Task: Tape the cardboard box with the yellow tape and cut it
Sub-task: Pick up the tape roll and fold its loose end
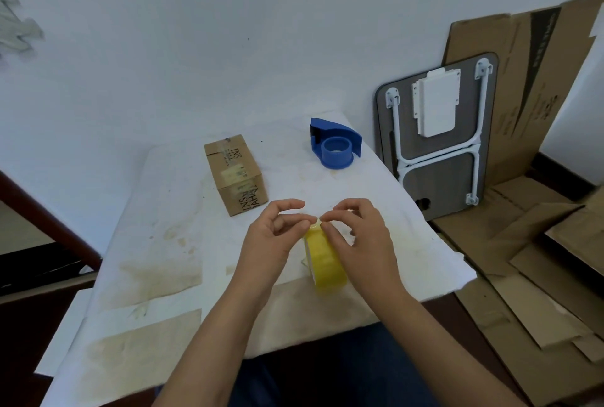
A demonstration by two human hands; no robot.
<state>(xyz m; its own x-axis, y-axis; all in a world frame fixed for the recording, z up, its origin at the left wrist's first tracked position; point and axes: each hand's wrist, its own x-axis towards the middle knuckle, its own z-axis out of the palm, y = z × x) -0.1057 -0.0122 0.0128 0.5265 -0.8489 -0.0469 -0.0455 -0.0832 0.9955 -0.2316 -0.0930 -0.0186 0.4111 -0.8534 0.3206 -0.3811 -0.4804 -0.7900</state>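
A yellow tape roll (324, 259) stands on edge near the table's front, held between both hands. My left hand (274, 236) pinches the top of the roll with thumb and forefinger. My right hand (356, 236) cups the roll's right side, its fingertips meeting the left ones at the roll's top edge. A small closed cardboard box (236, 174) with old tape strips lies on the table behind and to the left of my hands. A blue tape dispenser (336, 146) sits at the back right of the table.
The table (157, 243) is covered with stained white paper. A folded lap table (438, 135) leans against the wall on the right. Flattened cardboard sheets (523, 243) lie on the floor to the right. Dark furniture (39, 243) stands at the left.
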